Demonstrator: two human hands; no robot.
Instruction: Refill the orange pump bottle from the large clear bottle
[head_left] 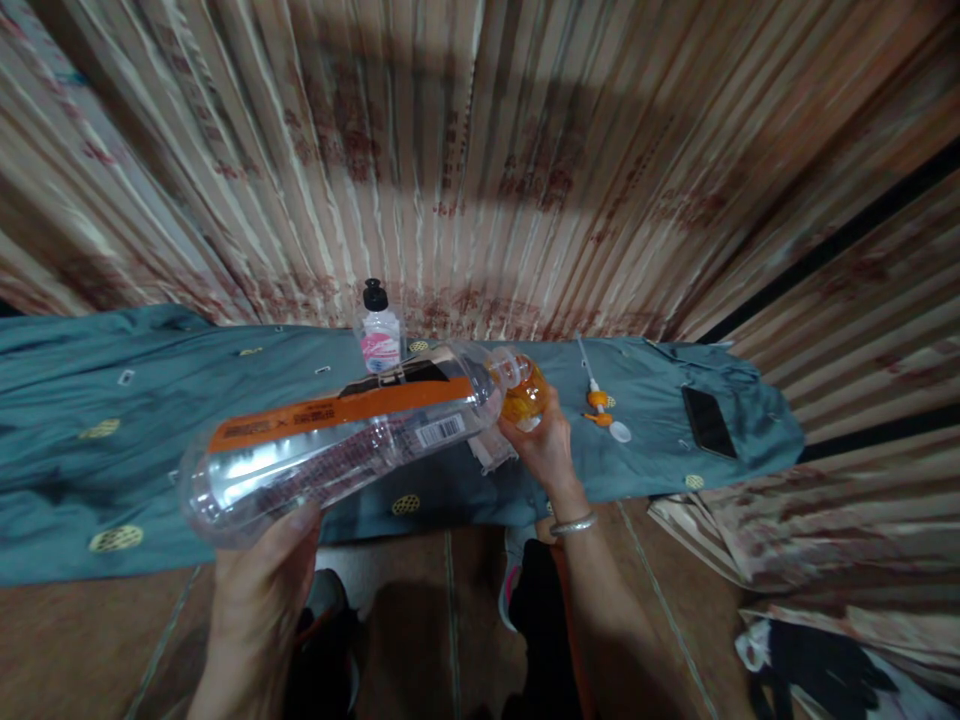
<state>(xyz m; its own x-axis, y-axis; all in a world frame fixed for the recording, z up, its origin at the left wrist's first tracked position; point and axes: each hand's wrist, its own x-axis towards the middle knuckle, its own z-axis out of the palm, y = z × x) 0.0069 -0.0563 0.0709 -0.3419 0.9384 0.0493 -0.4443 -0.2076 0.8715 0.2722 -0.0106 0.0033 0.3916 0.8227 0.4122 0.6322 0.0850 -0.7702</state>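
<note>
Teal-clothed bench (112, 420), curtain behind: left hand (259, 590) clamped on tilted clear bottle (337, 440), right hand (544, 440) clamped on orange bottle (523, 392). Spill likely at mismatched mouths; pump head (600, 405) loose near right edge.

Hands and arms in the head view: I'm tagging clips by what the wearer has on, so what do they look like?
Both forearms are bare, with no sleeves and no gloves in view. The right hand has a thin silver-coloured bangle around its wrist. The left hand shows no ring, watch or band on the side that faces the camera.
</note>
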